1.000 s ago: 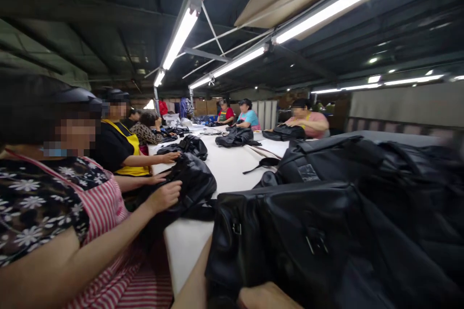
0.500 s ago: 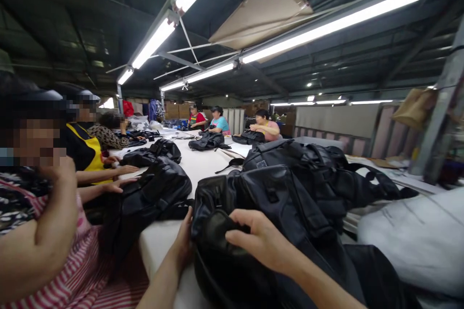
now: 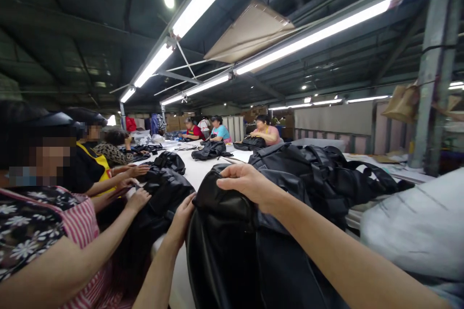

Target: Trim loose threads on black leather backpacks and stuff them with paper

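Note:
A black, leather-like backpack (image 3: 224,246) stands upright right in front of me, its smooth panel turned my way. Over its top edge my right hand (image 3: 250,183) is closed, with thumb and fingers gripping the material. My left hand (image 3: 183,217) holds the backpack's upper left side; its fingertips are partly hidden behind the edge. Just behind it, to the right, lies a pile of similar black bags (image 3: 315,178) with loose straps.
At my left, a co-worker in a striped apron (image 3: 78,217) handles another black bag (image 3: 166,193). Several people work along the white table (image 3: 195,166), with bags on it. A white plastic-wrapped bundle (image 3: 416,227) is at right, near a metal post (image 3: 433,67).
The backpack has been raised and tilted upright, its pocketed face no longer showing. My right hand has moved up onto its top edge. The co-worker's hand has dropped from the face to a bag.

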### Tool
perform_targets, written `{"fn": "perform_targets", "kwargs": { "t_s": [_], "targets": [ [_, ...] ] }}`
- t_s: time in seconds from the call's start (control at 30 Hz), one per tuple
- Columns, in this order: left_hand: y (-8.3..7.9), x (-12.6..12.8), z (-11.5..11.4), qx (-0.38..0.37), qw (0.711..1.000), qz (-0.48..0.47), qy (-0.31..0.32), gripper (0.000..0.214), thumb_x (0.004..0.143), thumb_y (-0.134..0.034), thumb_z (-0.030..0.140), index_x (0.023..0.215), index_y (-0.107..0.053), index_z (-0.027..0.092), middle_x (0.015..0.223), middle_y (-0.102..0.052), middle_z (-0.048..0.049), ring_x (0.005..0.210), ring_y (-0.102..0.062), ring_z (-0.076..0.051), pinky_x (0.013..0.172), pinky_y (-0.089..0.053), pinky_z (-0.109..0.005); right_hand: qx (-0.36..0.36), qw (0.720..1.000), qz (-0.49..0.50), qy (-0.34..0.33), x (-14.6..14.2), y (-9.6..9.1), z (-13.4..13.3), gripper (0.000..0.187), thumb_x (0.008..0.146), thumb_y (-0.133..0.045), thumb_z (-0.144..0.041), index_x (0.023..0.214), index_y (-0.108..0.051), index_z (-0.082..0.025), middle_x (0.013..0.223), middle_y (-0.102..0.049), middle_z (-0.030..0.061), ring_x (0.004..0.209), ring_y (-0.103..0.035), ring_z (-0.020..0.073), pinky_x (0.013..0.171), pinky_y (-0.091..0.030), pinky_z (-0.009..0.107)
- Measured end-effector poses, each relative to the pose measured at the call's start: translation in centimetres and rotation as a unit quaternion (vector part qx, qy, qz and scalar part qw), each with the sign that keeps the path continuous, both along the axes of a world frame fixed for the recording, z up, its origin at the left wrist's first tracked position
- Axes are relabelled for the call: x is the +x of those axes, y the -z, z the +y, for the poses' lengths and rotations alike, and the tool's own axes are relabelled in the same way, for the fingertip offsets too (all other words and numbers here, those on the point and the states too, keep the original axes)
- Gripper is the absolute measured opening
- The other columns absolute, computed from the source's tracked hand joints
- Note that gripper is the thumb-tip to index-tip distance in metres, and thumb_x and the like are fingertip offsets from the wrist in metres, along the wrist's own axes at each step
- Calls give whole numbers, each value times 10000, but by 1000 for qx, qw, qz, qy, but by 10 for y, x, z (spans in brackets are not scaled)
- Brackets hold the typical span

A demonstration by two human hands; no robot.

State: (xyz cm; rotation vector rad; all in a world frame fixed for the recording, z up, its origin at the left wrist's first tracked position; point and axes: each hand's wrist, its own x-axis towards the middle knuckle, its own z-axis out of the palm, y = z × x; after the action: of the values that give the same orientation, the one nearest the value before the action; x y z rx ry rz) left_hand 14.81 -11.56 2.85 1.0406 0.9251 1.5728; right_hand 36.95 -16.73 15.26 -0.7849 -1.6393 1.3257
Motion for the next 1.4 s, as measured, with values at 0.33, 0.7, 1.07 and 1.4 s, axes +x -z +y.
{"fn": "perform_targets", "kwargs": {
  "t_s": [0.33,0.7,1.07,1.4],
  "targets": [
    [118,-8,-81,28,987,66,-143,612,583,-789,694,987,-786,235,1321,-633,-102,1424,-337,-382,1243,-101,-472,177,945,-221,-162,-6,190,-33,167,733,-721,-222,898,-702,-201,895,-677,-9,839,-614,153,796,-468,226],
    [129,-22,-130,-84,991,-69,-73,536,598,-841,594,994,-756,243,1358,-619,-63,1354,-443,-375,1062,-454,-449,279,906,-259,-187,15,173,-63,545,761,-788,-318,1279,-653,-214,1376,-588,123,1318,-498,272,1124,-368,380],
    [148,-9,-181,-143,986,57,-62,877,679,-814,549,1414,-394,320,1351,-591,-95,1176,-600,-346,811,-575,-369,244,867,-415,-128,66,143,-91,596,777,-736,-326,1350,-595,-244,1478,-486,111,1361,-444,298,1137,-346,432],
    [163,35,-200,-118,968,210,-77,804,609,-873,382,1310,-509,230,1185,-665,-123,1093,-624,-374,892,-525,-429,332,790,-515,31,81,154,-99,438,848,-508,-112,1278,-552,-177,1174,-661,142,1059,-637,276,877,-491,386]
  ]
}}
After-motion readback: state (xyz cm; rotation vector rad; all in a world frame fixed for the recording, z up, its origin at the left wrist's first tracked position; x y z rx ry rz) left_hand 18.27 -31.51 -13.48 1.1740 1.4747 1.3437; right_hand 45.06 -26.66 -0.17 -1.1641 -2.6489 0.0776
